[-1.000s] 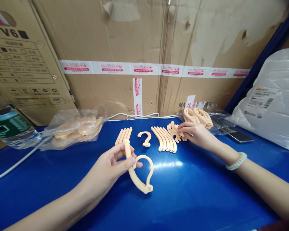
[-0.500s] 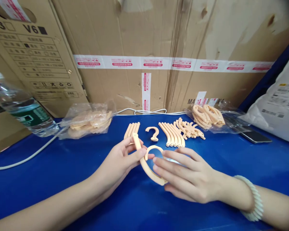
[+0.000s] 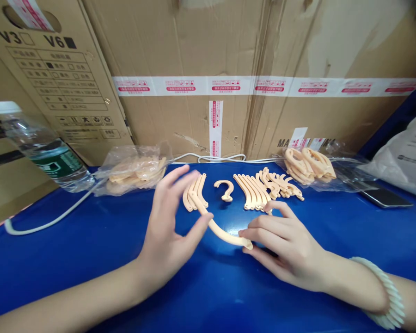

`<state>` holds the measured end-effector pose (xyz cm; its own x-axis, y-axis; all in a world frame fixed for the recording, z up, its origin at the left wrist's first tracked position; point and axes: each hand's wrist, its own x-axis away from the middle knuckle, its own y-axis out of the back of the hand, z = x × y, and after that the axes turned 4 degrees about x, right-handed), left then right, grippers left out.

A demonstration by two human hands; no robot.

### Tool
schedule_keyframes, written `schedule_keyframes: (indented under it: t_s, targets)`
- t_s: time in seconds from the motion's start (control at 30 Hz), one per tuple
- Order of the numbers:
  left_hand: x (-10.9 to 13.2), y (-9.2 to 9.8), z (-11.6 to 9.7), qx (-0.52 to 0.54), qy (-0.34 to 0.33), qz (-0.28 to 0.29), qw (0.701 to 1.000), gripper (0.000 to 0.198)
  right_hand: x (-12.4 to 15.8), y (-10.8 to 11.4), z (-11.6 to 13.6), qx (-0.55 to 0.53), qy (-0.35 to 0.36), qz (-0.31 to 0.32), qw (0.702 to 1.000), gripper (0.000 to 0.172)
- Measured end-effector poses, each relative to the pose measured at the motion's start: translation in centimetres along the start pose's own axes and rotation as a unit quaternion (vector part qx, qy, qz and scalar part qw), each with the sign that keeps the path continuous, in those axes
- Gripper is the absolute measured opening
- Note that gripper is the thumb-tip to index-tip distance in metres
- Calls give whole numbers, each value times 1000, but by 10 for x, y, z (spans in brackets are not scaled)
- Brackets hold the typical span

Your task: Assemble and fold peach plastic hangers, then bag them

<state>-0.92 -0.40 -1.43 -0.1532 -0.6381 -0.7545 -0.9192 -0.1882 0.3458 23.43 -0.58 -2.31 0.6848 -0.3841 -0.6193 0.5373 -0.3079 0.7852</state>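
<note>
A peach curved plastic arm (image 3: 223, 234) lies low over the blue table (image 3: 90, 263) between my hands. My right hand (image 3: 287, 243), with a white bead bracelet on its wrist, is closed, pinching the arm's right end with fingertips and thumb. My left hand (image 3: 169, 226) stands on edge with its fingers stretched out; only the thumb touches the arm near its upper left part. Just behind lie a small bunch of the same arms (image 3: 195, 194), one loose hook (image 3: 224, 188), a row of arms (image 3: 252, 196) and a pile of small hooks (image 3: 280, 185).
Clear bags of peach parts sit at the back left (image 3: 135, 170) and back right (image 3: 310, 164). A water bottle (image 3: 46, 150) lies at the left beside a white cable (image 3: 48, 223). A phone (image 3: 384, 197) and a white package (image 3: 407, 155) are at the right. Cardboard boxes (image 3: 229, 51) wall the back.
My right hand came from the far pile to the held piece and closed on its end. My left hand's fingers opened out. The round hook loop on the piece no longer shows.
</note>
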Motion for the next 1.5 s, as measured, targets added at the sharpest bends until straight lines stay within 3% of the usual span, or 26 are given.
schedule_keyframes:
  t_s: [0.07,0.1,0.17,0.33,0.63,0.77,0.9,1.0,1.13,1.33,1.5]
  targets:
    - [3,2,-4,-80,-159,111,978,43,1,0,1,-13,-12,0,1000,10]
    - [6,1,-7,-97,-208,171,958,36,1,0,2,-18,-15,0,1000,8]
    - [10,-4,-10,-127,-238,238,933,25,2,-1,4,-27,-13,-4,1000,8]
    - [16,-19,-11,-158,-196,256,933,19,5,-3,9,-32,-1,0,1000,10]
    - [15,-18,-15,-175,-174,306,920,21,1,-2,13,-25,16,1,1000,21]
    - [13,-16,-17,-174,-179,294,923,22,-1,-2,14,-106,-37,5,994,15]
    - [13,-9,-13,-179,-269,234,917,23,0,0,2,-169,-167,-23,971,18]
    - [6,0,-8,-148,-267,239,922,23,1,2,-7,-176,-240,-43,954,23]
    - [-18,21,6,-164,-245,291,910,27,0,3,-9,-185,-213,-38,959,11]
    - [-44,55,45,-321,-154,354,864,34,-2,1,-10,-179,-170,-36,968,4]
    - [-42,63,70,-248,-77,407,876,28,0,-2,-13,-178,-151,-31,972,9]
